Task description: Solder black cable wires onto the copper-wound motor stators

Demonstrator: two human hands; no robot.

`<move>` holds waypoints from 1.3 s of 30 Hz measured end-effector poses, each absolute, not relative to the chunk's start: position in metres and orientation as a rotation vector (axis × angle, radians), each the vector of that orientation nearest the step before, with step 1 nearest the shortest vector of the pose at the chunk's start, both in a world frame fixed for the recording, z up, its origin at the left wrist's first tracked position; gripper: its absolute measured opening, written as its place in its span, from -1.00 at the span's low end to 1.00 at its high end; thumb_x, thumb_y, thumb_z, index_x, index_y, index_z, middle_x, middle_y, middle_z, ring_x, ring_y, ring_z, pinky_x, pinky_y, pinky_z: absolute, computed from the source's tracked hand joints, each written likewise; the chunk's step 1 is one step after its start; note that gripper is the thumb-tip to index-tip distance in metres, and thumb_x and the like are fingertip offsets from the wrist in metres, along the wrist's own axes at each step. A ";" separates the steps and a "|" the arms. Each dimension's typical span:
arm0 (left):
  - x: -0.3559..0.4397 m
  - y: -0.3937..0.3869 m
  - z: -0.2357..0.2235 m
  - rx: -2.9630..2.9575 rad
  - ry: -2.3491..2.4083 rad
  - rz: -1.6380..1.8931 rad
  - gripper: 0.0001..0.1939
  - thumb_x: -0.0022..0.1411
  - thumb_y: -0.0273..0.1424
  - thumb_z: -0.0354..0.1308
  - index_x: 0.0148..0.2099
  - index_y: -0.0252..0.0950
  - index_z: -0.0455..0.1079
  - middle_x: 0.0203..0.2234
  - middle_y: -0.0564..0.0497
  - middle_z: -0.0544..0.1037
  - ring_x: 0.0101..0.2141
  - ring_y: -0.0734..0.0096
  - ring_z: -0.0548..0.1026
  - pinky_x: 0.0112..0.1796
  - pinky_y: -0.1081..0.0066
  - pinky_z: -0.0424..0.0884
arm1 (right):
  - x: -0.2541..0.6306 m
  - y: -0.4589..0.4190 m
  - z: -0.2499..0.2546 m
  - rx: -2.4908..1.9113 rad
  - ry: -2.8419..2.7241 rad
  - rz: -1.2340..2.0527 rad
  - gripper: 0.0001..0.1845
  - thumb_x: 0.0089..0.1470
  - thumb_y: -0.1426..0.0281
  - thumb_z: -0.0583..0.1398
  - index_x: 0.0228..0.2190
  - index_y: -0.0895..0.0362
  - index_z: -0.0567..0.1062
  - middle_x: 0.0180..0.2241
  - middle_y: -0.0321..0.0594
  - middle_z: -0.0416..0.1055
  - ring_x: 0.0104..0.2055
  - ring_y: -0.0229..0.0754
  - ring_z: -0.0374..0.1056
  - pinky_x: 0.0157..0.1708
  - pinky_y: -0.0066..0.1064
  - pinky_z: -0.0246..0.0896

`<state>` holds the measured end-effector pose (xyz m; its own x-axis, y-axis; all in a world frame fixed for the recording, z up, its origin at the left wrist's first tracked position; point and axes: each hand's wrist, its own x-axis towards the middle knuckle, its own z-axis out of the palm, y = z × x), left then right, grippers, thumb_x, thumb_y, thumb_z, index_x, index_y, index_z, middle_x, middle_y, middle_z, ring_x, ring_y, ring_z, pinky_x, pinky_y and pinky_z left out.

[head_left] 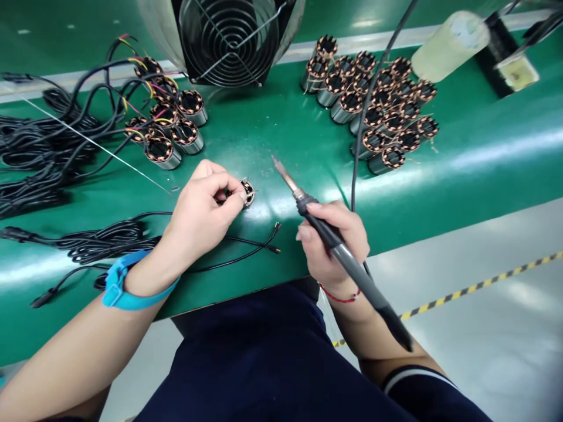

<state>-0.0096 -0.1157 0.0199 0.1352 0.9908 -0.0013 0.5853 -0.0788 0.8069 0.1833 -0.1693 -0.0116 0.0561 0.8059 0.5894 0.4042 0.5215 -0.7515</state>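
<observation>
1. Stator (248, 193), small, with copper windings, sits pinched in the closed left hand (202, 211), just above the bench; fingers hide most of it, and its finer details are too small to make out.
2. Right hand (332, 246) grips a soldering iron (338, 252), its tip near the stator but apart from it.
3. Black cable (246, 256) with bared ends lies beside the left hand on the green bench (272, 146).
4. Wired stators (176, 132) and more stators (378, 105) stand in clusters beyond; a fan (229, 41) is cut off by the top edge.

Electronics workshop, green conveyor (484, 170), soldering iron (347, 261)
</observation>
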 end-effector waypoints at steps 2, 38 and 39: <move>-0.009 -0.116 0.020 1.744 1.540 0.768 -0.87 0.15 -0.47 0.18 -0.46 -0.27 0.43 -0.39 0.01 0.34 -0.34 0.41 0.31 -0.38 0.42 0.24 | 0.183 -0.171 -0.013 -1.040 -1.504 0.457 -0.78 0.14 0.34 0.20 -0.13 -0.03 0.46 -0.42 -0.30 0.48 -0.55 -0.27 0.36 -0.55 -0.35 0.35; -0.010 -0.115 0.018 1.799 1.514 0.823 -0.87 0.15 -0.46 0.17 -0.45 -0.27 0.43 -0.44 0.05 0.36 -0.35 0.42 0.34 -0.29 0.33 0.28 | 0.185 -0.131 0.021 -1.058 -1.906 0.756 -0.65 0.26 0.39 0.10 0.07 0.02 0.34 0.14 -0.24 0.36 -0.15 -0.26 0.51 -0.08 -0.38 0.44; -0.010 -0.115 0.019 1.797 1.515 0.819 -0.88 0.15 -0.46 0.17 -0.45 -0.27 0.43 -0.44 0.05 0.36 -0.35 0.42 0.34 -0.29 0.34 0.28 | 0.186 -0.124 0.026 -1.058 -1.959 0.792 -0.66 0.27 0.40 0.07 0.07 0.06 0.34 0.13 -0.22 0.36 -0.16 -0.28 0.50 -0.07 -0.40 0.42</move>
